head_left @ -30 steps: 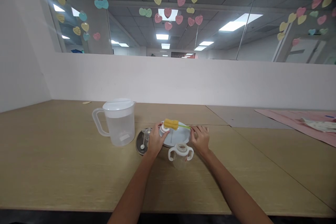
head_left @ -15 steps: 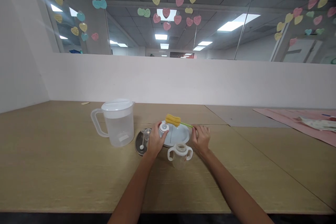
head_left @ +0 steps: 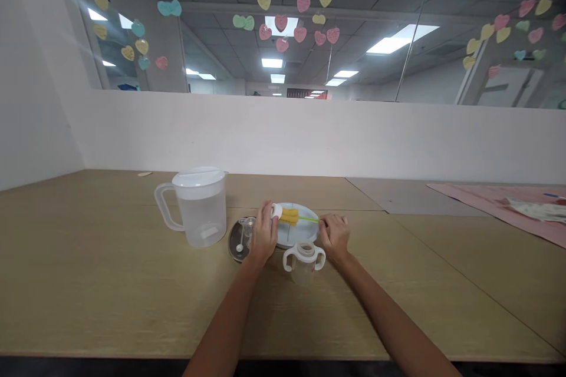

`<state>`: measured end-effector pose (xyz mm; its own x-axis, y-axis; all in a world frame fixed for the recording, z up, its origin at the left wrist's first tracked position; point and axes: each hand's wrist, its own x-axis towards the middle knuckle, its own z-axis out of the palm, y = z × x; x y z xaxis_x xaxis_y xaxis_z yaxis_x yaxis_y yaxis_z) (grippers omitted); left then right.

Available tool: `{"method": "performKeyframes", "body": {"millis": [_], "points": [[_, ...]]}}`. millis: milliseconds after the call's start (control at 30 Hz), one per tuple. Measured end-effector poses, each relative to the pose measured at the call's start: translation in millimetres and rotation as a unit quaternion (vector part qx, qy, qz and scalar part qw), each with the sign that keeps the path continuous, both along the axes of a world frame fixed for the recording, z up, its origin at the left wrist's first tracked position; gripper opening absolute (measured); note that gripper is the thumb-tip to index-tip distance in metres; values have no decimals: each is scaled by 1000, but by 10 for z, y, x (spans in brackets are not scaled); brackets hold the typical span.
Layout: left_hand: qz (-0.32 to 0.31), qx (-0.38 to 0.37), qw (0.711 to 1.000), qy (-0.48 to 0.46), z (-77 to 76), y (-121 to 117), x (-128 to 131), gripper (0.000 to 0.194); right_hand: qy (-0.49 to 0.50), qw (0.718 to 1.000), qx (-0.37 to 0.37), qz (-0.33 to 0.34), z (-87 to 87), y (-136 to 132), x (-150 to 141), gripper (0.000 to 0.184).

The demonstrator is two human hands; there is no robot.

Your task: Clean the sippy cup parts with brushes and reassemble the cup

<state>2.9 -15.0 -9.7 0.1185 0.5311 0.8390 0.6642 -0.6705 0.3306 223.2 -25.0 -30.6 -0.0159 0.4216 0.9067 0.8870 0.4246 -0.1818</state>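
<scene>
Nearest, the table [head_left: 132, 306] is stretching from its front edge to the cup [head_left: 303, 265], standing well back. Beyond, the left hand [head_left: 264, 235] is gripping a cap [head_left: 276, 210] beside the tray [head_left: 233, 250]; the right hand [head_left: 335, 233] is pinching the brush [head_left: 289, 216], its head meeting the cap before the plate [head_left: 305, 232]. Leftward, with space between, the jug [head_left: 203, 206] is standing short of the wall [head_left: 283, 135].

Before me runs a brown counter [head_left: 132, 283] with thin seams. On its left stands a lidded, translucent pitcher [head_left: 201, 212]; to the right of that I have a dark dish [head_left: 233, 245], then a pale divided plate [head_left: 305, 234], and a two-handled cup [head_left: 304, 268] upright on the plate's near side. A pink sheet [head_left: 477, 196] lies far right, a small pale piece [head_left: 144, 174] far left.
</scene>
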Motion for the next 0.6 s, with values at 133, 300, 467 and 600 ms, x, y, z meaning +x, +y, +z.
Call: {"method": "performKeyframes", "body": {"millis": [133, 300, 467, 600], "points": [[-17, -25, 999, 25, 19, -36, 1, 43, 26, 999, -8, -27, 3, 25, -8, 17], [-33, -32, 998, 44, 47, -82, 0, 43, 36, 995, -18, -87, 4, 79, 2, 16], [-47, -30, 998, 38, 27, -75, 1, 41, 17, 996, -33, -82, 12, 78, 29, 18], [-58, -38, 997, 36, 3, -58, 2, 42, 26, 998, -31, -57, 29, 58, 43, 18]]}}
